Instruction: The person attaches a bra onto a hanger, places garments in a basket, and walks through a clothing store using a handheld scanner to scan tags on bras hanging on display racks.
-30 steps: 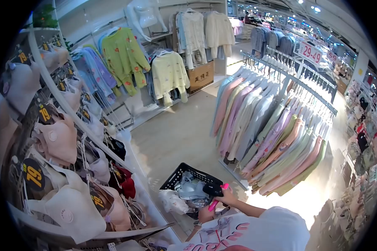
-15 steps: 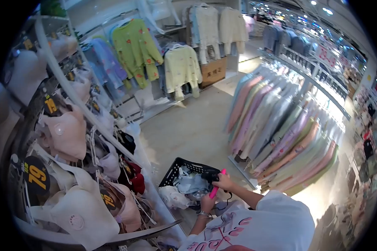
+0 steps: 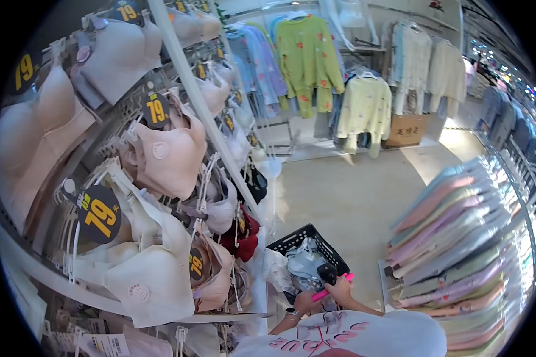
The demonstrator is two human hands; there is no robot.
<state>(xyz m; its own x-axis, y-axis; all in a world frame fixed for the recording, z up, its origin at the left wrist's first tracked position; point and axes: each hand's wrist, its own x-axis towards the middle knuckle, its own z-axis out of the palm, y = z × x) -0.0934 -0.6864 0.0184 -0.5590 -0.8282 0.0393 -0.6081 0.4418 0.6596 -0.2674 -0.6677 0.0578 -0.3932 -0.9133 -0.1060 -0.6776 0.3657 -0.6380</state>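
My right hand (image 3: 343,291) is closed around a black-and-pink hand tool (image 3: 327,275), held low in front of my chest. My left hand (image 3: 305,302), with a band on its wrist, grips the lower end of the tool's pink bar (image 3: 323,294). Both hands hover just over the near edge of a black plastic basket (image 3: 296,238) on the floor. Inside it lie grey and white garments (image 3: 304,262). My white shirt with pink lettering (image 3: 351,336) fills the bottom of the view.
A curved rack of pink and beige bras (image 3: 167,157) with round "79" price tags (image 3: 99,217) fills the left. A rail of pastel tops (image 3: 452,238) stands to the right. Pyjamas (image 3: 307,53) and a cardboard box (image 3: 406,130) line the far wall beyond the beige floor (image 3: 351,190).
The view has swung left, so the bra rack looms larger and the pastel rail has slid to the right edge. Both hands stay on the tool over the basket.
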